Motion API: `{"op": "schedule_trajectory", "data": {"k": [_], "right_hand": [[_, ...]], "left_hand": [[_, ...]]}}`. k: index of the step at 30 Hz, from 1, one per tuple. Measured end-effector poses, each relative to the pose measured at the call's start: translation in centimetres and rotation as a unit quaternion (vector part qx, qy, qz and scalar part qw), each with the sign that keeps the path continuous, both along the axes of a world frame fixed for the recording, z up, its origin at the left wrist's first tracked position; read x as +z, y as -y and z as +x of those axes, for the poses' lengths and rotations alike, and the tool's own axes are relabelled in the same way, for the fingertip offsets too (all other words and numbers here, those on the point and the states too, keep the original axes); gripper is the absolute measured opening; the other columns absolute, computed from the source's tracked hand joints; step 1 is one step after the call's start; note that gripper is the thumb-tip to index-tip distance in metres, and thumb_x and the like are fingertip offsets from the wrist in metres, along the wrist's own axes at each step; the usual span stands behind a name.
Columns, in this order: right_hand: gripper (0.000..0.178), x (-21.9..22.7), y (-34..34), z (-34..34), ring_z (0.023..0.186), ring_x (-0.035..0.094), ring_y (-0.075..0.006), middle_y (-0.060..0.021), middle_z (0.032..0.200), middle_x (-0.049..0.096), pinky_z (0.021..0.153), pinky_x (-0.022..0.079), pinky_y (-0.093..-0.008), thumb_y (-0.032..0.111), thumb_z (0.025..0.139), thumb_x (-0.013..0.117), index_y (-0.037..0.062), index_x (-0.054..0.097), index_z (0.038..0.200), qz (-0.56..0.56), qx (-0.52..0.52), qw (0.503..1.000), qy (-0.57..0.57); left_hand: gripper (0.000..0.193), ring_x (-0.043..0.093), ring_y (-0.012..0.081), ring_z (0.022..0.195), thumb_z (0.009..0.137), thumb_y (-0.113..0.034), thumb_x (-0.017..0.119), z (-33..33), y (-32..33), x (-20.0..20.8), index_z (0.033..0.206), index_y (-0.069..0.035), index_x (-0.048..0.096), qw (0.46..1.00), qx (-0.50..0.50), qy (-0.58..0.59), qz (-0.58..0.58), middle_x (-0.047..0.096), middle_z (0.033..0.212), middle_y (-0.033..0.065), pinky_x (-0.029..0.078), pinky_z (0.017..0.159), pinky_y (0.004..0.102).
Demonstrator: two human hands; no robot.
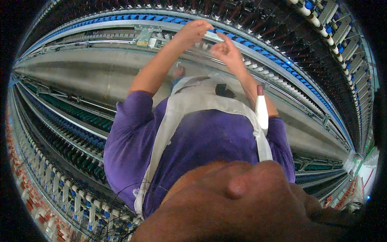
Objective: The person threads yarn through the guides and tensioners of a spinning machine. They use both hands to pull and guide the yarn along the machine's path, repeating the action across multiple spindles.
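My left hand (pixel 193 33) and my right hand (pixel 227 51) are raised close together in front of the spinning frame's blue-lined rail (pixel 159 18). The left fingers are curled in, their tips pointing toward the right hand. On the right hand the index finger reaches up toward the left fingertips while the others are folded. A thread or anything else so fine between the fingers does not show. A bobbin of white yarn (pixel 262 111) with a maroon tip stands upright against my right upper arm, beside the apron strap (pixel 264 147).
Rows of dark spindles (pixel 209 10) run along the far side, with white rollers (pixel 328 38) at the upper right. A carriage-like metal block (pixel 144 35) sits on the rail to the left. Behind me runs another machine row (pixel 60 117). The grey aisle floor (pixel 92 72) lies between.
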State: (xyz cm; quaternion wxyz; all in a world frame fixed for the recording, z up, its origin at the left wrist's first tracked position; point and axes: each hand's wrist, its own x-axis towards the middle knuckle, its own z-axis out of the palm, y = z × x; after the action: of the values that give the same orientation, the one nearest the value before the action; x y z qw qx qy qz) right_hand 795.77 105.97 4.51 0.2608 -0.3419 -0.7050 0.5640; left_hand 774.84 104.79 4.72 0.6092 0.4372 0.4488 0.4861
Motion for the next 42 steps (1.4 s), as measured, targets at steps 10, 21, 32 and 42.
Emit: {"op": "schedule_trajectory", "data": {"k": [10,21,32,42], "right_hand": [[0.019,-1.4,-2.6,0.9,0.078,0.068,-0.0248,-0.0123,0.089,0.070,0.071,0.053,-0.0368,0.025,0.092,0.065,0.0056,0.068,0.090,0.183,0.021,0.960,0.213],[0.016,-3.8,0.1,-1.2,0.082,0.068,-0.0255,-0.0074,0.090,0.069,0.070,0.052,-0.0357,0.019,0.091,0.065,0.0041,0.067,0.086,0.171,0.252,0.949,0.077],[0.053,-11.1,-1.3,1.4,0.078,0.062,-0.0123,-0.0037,0.085,0.064,0.073,0.052,-0.0264,0.011,0.089,0.071,0.0022,0.047,0.135,-0.058,-0.001,0.997,0.053],[0.030,-5.9,-5.8,2.5,0.053,0.063,-0.0251,-0.0097,0.060,0.063,0.054,0.050,-0.0370,0.030,0.093,0.062,0.0054,0.068,0.078,0.277,-0.042,0.899,0.336]], "left_hand": [[0.012,0.060,0.0140,0.074,0.093,-0.016,0.062,1.8,1.2,-6.6,0.099,-0.008,0.055,0.929,0.294,0.201,-0.103,0.064,0.092,0.0063,0.052,0.067,0.0257],[0.039,0.058,0.0271,0.119,0.098,-0.029,0.051,3.5,1.7,-13.0,0.122,0.001,0.054,0.970,0.125,0.169,-0.123,0.063,0.125,0.0148,0.046,0.102,0.0383],[0.020,0.063,0.0336,0.108,0.097,-0.020,0.051,0.3,-2.7,-16.6,0.101,0.000,0.057,0.896,0.221,0.364,-0.124,0.063,0.119,0.0221,0.051,0.098,0.0453],[0.018,0.063,0.0315,0.106,0.097,-0.016,0.053,2.1,-2.3,-18.3,0.105,0.000,0.052,0.965,0.195,0.145,0.093,0.063,0.119,0.0215,0.051,0.097,0.0442]]}}
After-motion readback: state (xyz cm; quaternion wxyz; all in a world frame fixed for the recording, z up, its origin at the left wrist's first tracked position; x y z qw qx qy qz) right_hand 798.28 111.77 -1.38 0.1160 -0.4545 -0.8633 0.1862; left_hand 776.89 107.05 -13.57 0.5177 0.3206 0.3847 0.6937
